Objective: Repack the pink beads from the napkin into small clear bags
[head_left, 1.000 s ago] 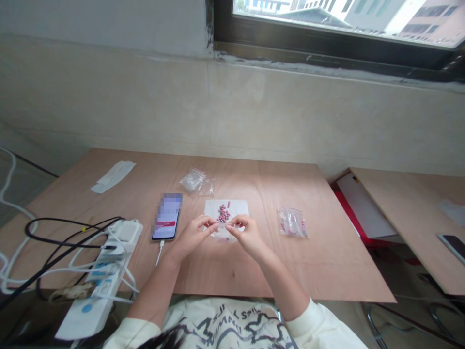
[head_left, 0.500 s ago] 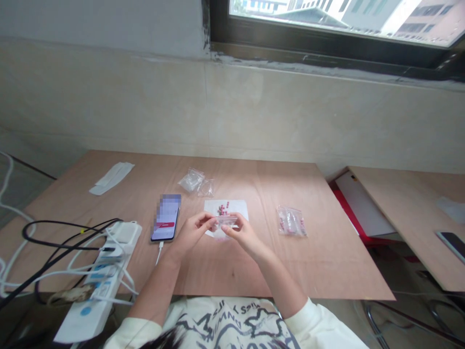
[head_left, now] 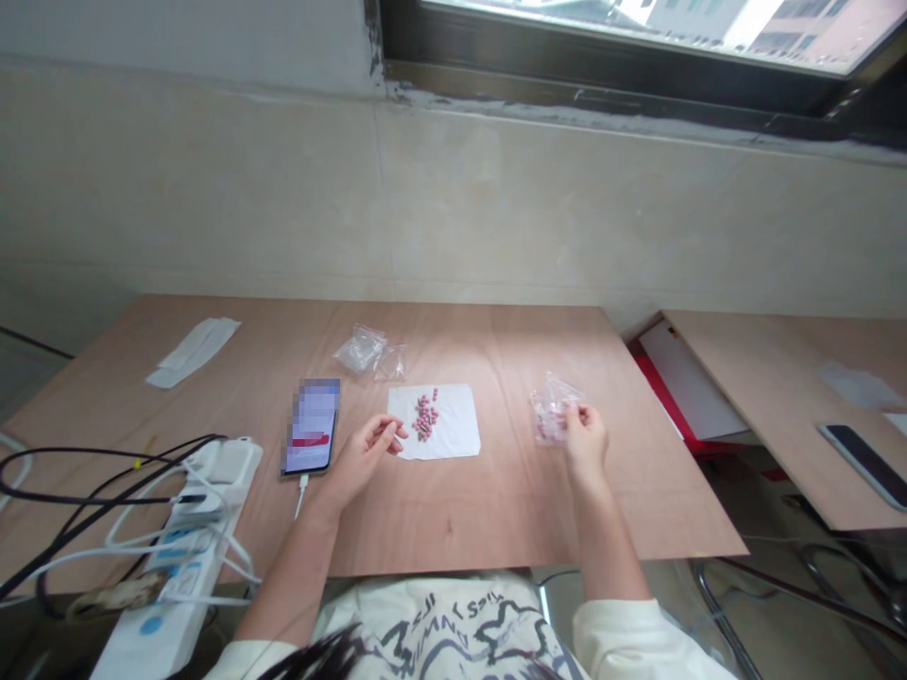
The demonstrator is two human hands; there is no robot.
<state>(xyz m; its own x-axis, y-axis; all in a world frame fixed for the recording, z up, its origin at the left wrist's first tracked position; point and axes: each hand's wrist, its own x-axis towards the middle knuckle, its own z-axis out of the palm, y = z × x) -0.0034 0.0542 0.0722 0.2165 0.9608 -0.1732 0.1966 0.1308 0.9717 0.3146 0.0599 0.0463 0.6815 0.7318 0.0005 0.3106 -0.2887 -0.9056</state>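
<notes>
handling light, slick film at the right fingertips

the bunched thumb and fingers of the right hand [head_left: 586, 434] are being pressed together at the edge of the clear bags [head_left: 549, 421], and a fold of film seems to be being pinched there. how many layers are being caught cannot be told. the fingers of the left hand [head_left: 369, 455] are being held half-curled and slightly spread, with nothing seen between them, just beside the white sheet [head_left: 459, 430].

the bags are being supported by the table [head_left: 496, 519], well to the right of the sheet; pink pieces are being shown through the film. they are being judged feather-light, limp and rather slippery, so a top edge or corner is being favoured as the grip, with the filled lower part being left unsqueezed.

on the sheet, loose pink beads [head_left: 425, 418] are being gathered in a small heap. these are being judged hard, light and quick to roll, best being taken singly between fingertip pads.

farther out, more clear bags are being kept in a crumpled pile [head_left: 365, 351], and a phone [head_left: 310, 427] is being charged by a white cable [head_left: 301, 493].
</notes>
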